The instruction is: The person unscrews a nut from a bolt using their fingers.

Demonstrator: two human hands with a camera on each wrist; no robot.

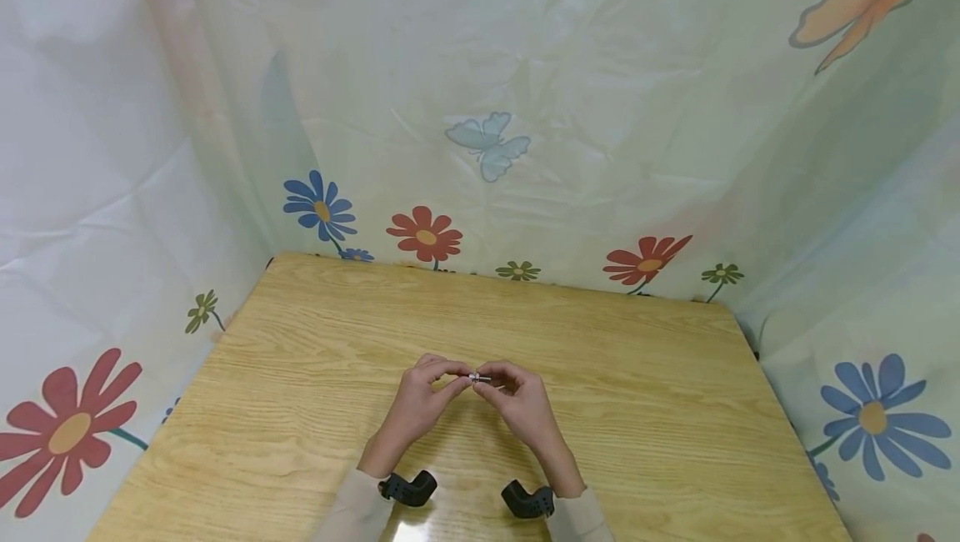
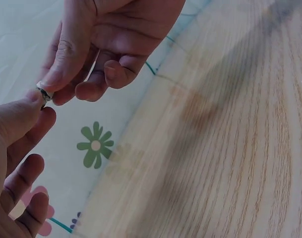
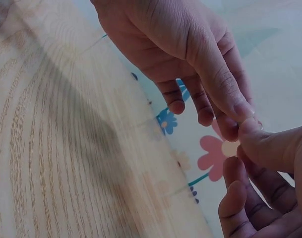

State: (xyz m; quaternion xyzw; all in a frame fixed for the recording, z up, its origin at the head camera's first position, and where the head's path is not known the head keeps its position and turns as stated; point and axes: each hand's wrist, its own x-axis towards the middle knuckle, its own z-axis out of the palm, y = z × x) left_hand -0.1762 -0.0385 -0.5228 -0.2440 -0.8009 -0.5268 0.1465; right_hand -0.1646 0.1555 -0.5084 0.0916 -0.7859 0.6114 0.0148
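Note:
Above the table's middle, both hands meet at a small silver metal piece (image 1: 478,378), which has a wider part and a thin shaft pointing right. My left hand (image 1: 420,396) pinches one end between thumb and forefinger. From the other side, my right hand (image 1: 525,404) pinches it the same way. The left wrist view shows a bit of the shiny metal piece (image 2: 45,94) between the fingertips, with the remaining fingers loosely bent. In the right wrist view the thumbs and fingers almost wholly hide it. Its exact kind is too small to tell.
A wood-grain table (image 1: 315,342) lies under the hands, with a light reflection near its front. A pale curtain (image 1: 600,108) printed with flowers and butterflies encloses the back and both sides. Each wrist wears a black camera mount (image 1: 408,489).

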